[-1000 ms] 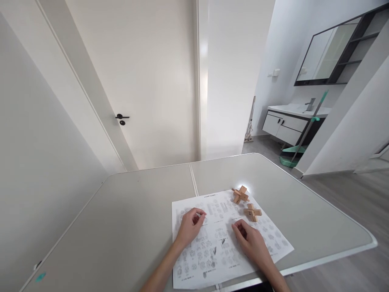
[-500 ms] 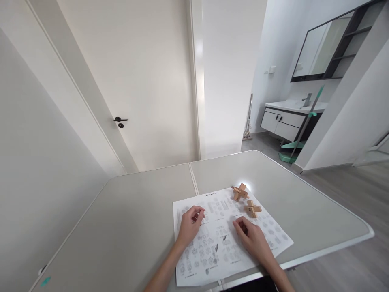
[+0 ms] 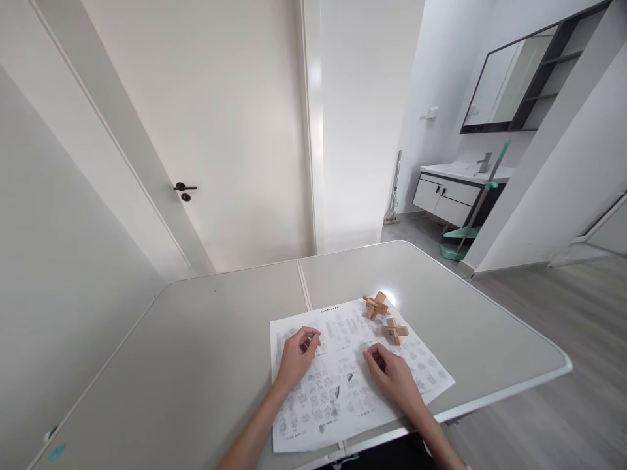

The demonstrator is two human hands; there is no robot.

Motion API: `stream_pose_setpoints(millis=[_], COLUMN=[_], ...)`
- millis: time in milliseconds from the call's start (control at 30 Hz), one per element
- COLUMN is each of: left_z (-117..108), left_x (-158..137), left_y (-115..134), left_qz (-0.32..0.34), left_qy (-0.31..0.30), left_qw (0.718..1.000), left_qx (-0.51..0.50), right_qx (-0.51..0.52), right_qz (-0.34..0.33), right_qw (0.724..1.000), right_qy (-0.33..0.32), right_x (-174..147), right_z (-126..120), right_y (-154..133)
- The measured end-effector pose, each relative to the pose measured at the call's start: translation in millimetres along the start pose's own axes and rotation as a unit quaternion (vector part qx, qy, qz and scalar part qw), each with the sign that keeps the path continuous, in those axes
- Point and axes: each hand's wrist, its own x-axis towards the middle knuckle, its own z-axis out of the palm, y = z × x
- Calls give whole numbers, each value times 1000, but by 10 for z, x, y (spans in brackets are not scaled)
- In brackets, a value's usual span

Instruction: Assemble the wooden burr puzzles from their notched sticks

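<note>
Lying at the near left: a teal patch point(image 3: 57, 452) on the grey table point(image 3: 186, 365).
Door: pale, beyond the table's far edge, with a black handle point(image 3: 185, 188) on its left side.
Left hand point(image 3: 296, 356): over the left part of the printed sheet point(image 3: 340, 359), fingers curled in toward the thumb; whether the tips meet, or anything sits inside, I cannot tell.
Printed sheet: spread on the table at its near side, between and under both hands.
Far wooden cross point(image 3: 377, 305): interlocked bars, at the sheet's far right corner.
Right hand point(image 3: 389, 373): over the right part of the sheet, loosely curled; contact between thumb and fingertips cannot be told.
Near wooden cross point(image 3: 394, 331): just beyond the right hand, apart from it, on the sheet.
Mop point(image 3: 394, 196): far right, beyond the table.
Washbasin cabinet point(image 3: 448, 196): farther right, below a mirror point(image 3: 507, 78).
Green dustpan point(image 3: 451, 252): on the floor before it.
</note>
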Motion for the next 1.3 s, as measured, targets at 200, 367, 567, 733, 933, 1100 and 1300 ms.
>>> stream_pose_setpoints(millis=[200, 367, 567, 733, 933, 1100, 1300], left_z=[4, -39, -275, -323, -275, -279, -278], left_x=[-12, -9, 85, 124, 119, 110, 99], left_y=[-7, -20, -146, -214, -195, -197, -202], left_qz=[-3, 0, -21, -34, -25, -22, -12], left_qy=[-1, 43, 161, 175, 128, 116, 95], left_qw=[1000, 999, 986, 984, 991, 993, 994], left_qx=[-6, -24, -36, -25, 1, 22, 55], right_qx=[5, 7, 0, 2, 3, 1, -2], right_qz=[-3, 2, 3, 4, 12, 8, 1], right_qw=[1000, 1000, 1000, 1000, 1000, 1000, 1000], right_qy=[-3, -19, -16, -22, -22, -20, -15], right_x=[-7, -19, -23, -17, -15, -24, -27], right_z=[-1, -7, -8, -19, -15, -18, -16], right_y=[28, 39, 44, 44, 36, 24, 24])
